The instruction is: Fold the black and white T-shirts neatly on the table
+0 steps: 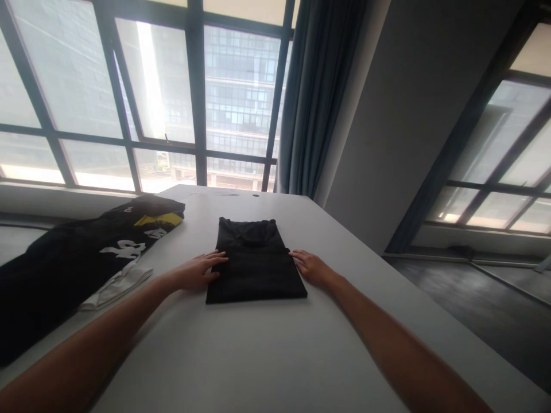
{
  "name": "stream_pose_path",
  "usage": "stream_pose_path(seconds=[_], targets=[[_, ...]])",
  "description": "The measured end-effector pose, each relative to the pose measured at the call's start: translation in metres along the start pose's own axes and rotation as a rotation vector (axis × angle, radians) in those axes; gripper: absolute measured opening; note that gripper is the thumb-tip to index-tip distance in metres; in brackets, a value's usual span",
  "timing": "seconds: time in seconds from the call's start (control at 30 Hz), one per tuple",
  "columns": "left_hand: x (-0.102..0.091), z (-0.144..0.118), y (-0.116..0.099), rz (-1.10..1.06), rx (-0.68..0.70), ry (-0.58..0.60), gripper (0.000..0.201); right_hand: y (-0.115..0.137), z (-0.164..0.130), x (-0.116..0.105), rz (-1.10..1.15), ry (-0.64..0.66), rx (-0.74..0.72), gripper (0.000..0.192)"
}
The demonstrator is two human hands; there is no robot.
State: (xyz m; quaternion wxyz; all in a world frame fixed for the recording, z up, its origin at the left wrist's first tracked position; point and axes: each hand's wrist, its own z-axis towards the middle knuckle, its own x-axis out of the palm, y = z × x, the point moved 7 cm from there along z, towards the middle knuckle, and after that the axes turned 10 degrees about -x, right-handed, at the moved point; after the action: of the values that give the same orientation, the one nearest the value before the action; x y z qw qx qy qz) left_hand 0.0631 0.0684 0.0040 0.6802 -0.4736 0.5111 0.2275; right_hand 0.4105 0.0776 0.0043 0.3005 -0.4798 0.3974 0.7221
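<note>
A black T-shirt (256, 275), folded into a neat rectangle, lies flat on the white table with its collar end away from me. On its left edge rests my left hand (199, 271), the fingers stretched out and the fingertips on the cloth. My right hand (310, 267) touches the right edge, its fingers extended and a little apart. Neither hand grips the cloth. The fold line crosses the shirt just below the neckline, between my two hands.
To the left is a heap of black clothing (77, 252) with white and yellow prints. A piece of white cloth (118, 288) sticks out beside it. The white table (241, 355) reaches toward the windows, where a blue-grey curtain (318, 103) hangs next to a pillar (400, 115).
</note>
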Motion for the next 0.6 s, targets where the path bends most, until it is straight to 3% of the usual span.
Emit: stream_pose_path(seconds=[0.17,0.37,0.47,0.6], targets=[[-0.008,-0.019,0.006,-0.039,0.083,0.005,0.053,0.008,-0.007,-0.009,0.169,0.057,-0.122,0.053],[-0.003,-0.015,-0.013,0.020,0.143,0.020,0.049,0.026,-0.012,-0.013,0.300,0.164,-0.174,0.048],[-0.003,-0.008,-0.021,-0.013,0.125,-0.016,0.040,0.031,-0.008,-0.015,0.288,0.077,-0.190,0.031],[-0.015,-0.007,-0.025,-0.054,0.054,-0.148,0.043,0.031,-0.006,-0.025,0.234,-0.104,-0.146,0.026]])
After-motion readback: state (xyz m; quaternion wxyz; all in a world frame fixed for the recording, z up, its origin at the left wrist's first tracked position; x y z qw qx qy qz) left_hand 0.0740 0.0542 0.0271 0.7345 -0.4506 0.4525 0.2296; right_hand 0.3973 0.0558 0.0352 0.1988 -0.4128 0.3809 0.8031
